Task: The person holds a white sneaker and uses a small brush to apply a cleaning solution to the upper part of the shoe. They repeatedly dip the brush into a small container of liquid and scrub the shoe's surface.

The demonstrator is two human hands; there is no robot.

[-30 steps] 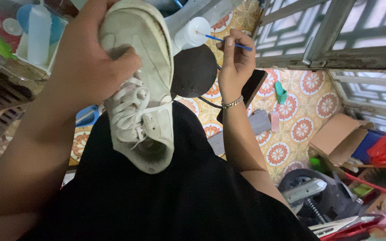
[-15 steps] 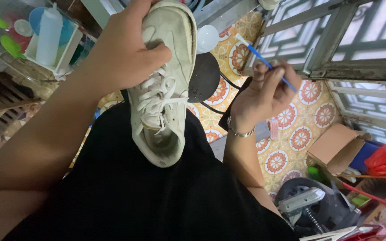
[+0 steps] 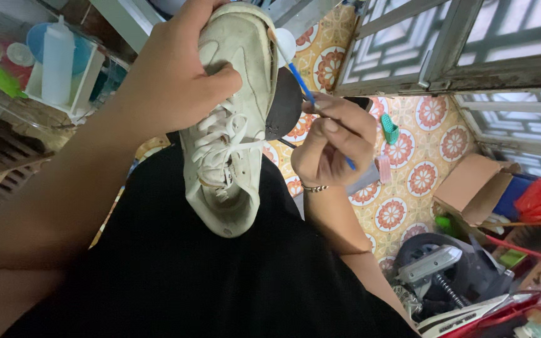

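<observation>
At ten o'clock, a white squeeze bottle stands on a shelf. Your left hand closes its grip around a dirty white sneaker, held up at centre, toe toward six o'clock over your black lap. At two o'clock of the shoe, your right hand pinches a thin blue brush, its tip touching the sneaker's side. A cardboard box sits at three o'clock.
</observation>
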